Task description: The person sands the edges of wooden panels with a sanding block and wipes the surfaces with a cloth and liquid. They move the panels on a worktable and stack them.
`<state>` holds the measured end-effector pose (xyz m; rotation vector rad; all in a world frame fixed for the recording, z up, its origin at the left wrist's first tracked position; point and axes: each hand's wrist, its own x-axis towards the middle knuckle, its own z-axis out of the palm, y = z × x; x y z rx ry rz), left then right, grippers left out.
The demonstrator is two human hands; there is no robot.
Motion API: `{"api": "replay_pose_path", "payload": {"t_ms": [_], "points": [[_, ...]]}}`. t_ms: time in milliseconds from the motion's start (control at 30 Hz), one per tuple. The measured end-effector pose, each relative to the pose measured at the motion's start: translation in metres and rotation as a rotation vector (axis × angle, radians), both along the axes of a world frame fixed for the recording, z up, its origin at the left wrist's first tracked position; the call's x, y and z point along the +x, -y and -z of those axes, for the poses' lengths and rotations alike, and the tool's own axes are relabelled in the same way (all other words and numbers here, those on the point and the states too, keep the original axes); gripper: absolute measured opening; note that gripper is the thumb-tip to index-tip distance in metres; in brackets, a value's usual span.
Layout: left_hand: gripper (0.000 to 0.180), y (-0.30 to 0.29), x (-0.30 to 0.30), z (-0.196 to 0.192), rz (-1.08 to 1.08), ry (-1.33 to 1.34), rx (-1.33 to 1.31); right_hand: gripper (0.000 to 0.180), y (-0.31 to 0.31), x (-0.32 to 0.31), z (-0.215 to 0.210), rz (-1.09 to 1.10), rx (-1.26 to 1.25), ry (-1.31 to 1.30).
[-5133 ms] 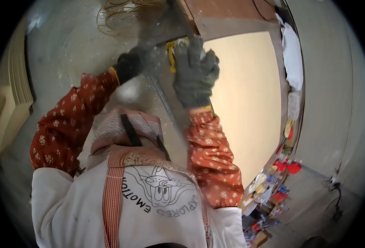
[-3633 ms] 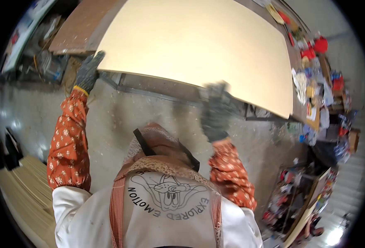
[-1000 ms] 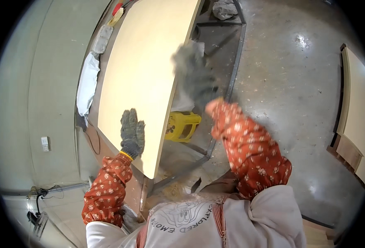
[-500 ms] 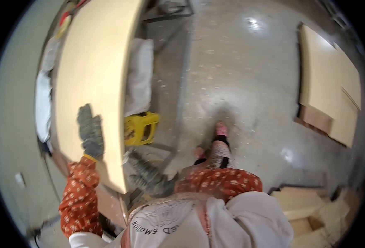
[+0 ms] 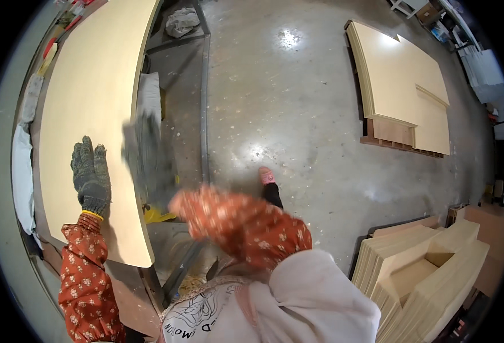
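A long pale wooden board (image 5: 92, 80) with rounded corners lies on the bench at my left. My left hand (image 5: 92, 177), in a grey-green knitted glove with a yellow cuff edge, rests flat on the board's near part, fingers stretched forward. Beside the board's right edge is my right hand (image 5: 149, 157), also gloved and smeared by motion. Its fingers cannot be made out, nor whether it touches the edge. Below it, partly hidden, is a yellow plastic object (image 5: 159, 215). A white sack (image 5: 150, 94) shows under the board's right edge.
A metal frame (image 5: 204, 103) runs along the bench's right side. On the concrete floor (image 5: 280, 108), a stack of pale boards (image 5: 394, 80) lies at the far right. More cut wooden panels (image 5: 417, 280) are stacked at the near right. White bags (image 5: 23, 177) line the bench's left side.
My right hand has moved from low near my body up to the board's right edge. My left hand stays flat on the board. The view has shifted, so the right-hand stacks show more fully.
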<state>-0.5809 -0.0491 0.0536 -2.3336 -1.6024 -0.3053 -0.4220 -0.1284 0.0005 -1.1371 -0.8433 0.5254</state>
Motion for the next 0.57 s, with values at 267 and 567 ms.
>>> {"api": "replay_pose_path", "payload": {"t_ms": [267, 567], "points": [[0.05, -0.001, -0.024, 0.013, 0.031, -0.117, 0.028, 0.055, 0.126, -0.072, 0.024, -0.056, -0.135, 0.539], [0.057, -0.008, -0.008, 0.008, -0.058, -0.084, -0.077, 0.069, -0.012, -0.02, 0.032, 0.243, -0.092, 0.522]]}}
